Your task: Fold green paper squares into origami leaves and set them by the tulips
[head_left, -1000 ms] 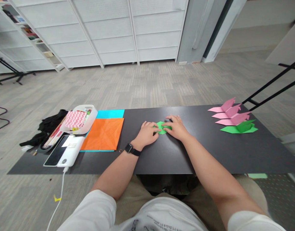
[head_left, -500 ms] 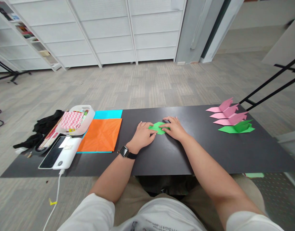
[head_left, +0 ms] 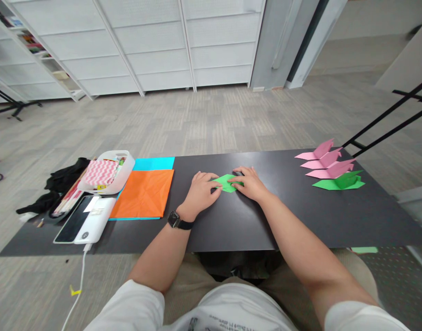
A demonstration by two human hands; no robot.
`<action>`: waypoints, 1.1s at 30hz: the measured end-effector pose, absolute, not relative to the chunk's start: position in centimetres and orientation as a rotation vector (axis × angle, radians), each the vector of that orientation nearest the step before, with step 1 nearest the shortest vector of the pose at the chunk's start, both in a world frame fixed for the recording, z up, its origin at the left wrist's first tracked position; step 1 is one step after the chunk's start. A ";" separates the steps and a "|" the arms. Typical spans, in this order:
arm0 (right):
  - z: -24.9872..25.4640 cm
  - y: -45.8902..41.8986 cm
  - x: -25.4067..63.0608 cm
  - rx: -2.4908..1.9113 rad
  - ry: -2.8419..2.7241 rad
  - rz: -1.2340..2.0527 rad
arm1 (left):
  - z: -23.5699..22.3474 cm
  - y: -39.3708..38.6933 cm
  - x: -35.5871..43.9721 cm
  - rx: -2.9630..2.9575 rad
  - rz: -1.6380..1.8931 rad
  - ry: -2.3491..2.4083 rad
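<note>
A small folded sheet of green origami paper lies on the dark table, between my two hands. My left hand, with a black watch at the wrist, holds the paper's left end between thumb and index finger. At the right end, the thumb and index finger of my right hand grip the paper and cover that tip. The remaining fingers of both hands rest bent on the tabletop just beyond it.
Orange paper lies over blue sheets on the left. Beyond are a white box, a phone and a cabled power bank. Pink folded birds and a green one stand on the right.
My left hand has shifted slightly left along the paper, uncovering a little more of its left side. My right hand has stayed in place.
</note>
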State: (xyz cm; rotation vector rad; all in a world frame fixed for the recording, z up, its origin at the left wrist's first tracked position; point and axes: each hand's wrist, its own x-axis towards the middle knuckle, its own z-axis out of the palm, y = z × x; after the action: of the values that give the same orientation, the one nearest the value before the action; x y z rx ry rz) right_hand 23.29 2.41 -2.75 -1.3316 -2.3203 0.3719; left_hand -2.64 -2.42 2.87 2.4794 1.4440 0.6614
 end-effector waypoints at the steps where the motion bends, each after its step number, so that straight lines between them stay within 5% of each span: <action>1: -2.8 2.4 23.3 -1.335 -2.315 0.364 | 2.8 -2.4 -2.4 2.484 0.687 1.383; 7: -2.7 2.2 23.0 -1.349 -2.277 0.312 | 2.2 -2.7 -1.1 2.536 0.521 1.094; 33: -2.2 2.4 24.1 -1.143 -2.328 0.356 | 0.3 -0.6 -1.8 2.434 0.561 1.422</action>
State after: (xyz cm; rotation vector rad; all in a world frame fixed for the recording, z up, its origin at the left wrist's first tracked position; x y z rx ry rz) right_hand 24.13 2.39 -2.25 -1.1433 -2.3283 0.3560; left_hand -1.80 -0.61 0.29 2.4341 1.4216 0.5606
